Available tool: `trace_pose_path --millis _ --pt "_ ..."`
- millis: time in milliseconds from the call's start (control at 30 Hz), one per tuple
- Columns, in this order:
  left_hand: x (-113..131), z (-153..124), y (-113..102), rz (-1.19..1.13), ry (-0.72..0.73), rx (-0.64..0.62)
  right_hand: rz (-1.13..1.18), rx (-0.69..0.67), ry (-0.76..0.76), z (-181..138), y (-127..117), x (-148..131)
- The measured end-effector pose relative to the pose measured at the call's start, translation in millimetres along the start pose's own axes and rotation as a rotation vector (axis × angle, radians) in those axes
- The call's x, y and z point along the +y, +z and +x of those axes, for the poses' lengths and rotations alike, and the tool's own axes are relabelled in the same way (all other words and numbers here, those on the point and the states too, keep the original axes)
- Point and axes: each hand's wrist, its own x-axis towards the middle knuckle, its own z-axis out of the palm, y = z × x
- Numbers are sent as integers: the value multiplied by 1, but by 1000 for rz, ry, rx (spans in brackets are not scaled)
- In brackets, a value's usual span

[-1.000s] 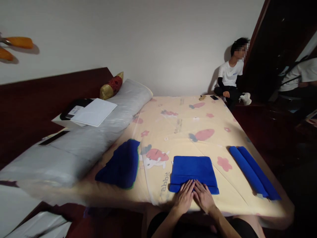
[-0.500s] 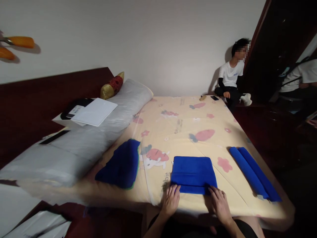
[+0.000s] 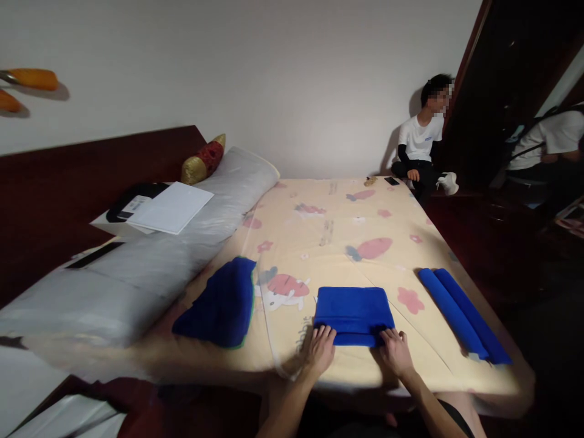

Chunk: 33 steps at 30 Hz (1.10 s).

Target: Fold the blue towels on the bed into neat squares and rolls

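Observation:
A blue towel (image 3: 353,304) lies before me on the bed, its near edge turned over into a narrow roll. My left hand (image 3: 322,348) has its fingers curled over the left end of that roll. At the right end, my right hand (image 3: 396,350) grips the roll with bent fingers; the thumbs are mostly hidden. To the right lie two rolled blue towels (image 3: 464,316), side by side. A dark blue cloth with a green edge (image 3: 221,304) is spread loosely on the left.
A patterned sheet covers the bed (image 3: 314,255). Along the headboard (image 3: 91,158) lies a plastic-wrapped bundle (image 3: 150,267) bearing a white box (image 3: 171,207). A phone (image 3: 391,181) rests at the far edge, near a seated person (image 3: 422,137); another person (image 3: 547,143) is at far right.
Both hands have moved slightly forward, rolling the towel's near edge away from me, and the flat part is shorter. The view has shifted a little.

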Motion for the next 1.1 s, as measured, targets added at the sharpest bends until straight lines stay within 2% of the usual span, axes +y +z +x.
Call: trace_pose_path --millis 200,333,433,500,567,633,767,833,900,967,1100 --pt "0 10 1 -5 -24 -95 -4 -61 24 5 -2 -3" --pt "20 1 9 -18 -15 -43 21 -13 -31 -5 1 -30" --pt "42 -6 18 -57 54 10 77 -15 -159 -9 8 -56" --pt "47 -10 23 -88 121 71 101 -11 -216 -10 12 -65" --pt "37 -15 25 -88 191 131 112 19 -239 -11 15 -58" --pt "13 -22 23 -47 208 173 101 73 -208 -13 16 -37" --pt "-41 -41 15 49 62 253 38 163 -70 -23 19 19" --pt "-50 -45 15 71 7 281 19 200 -34 -27 21 29" --pt "-41 -42 18 65 -30 295 21 237 -24 -27 23 19" --pt "-17 -34 24 29 -9 282 51 231 -67 -22 24 -7" --pt "31 -15 33 -42 203 199 118 85 -222 -8 23 -57"
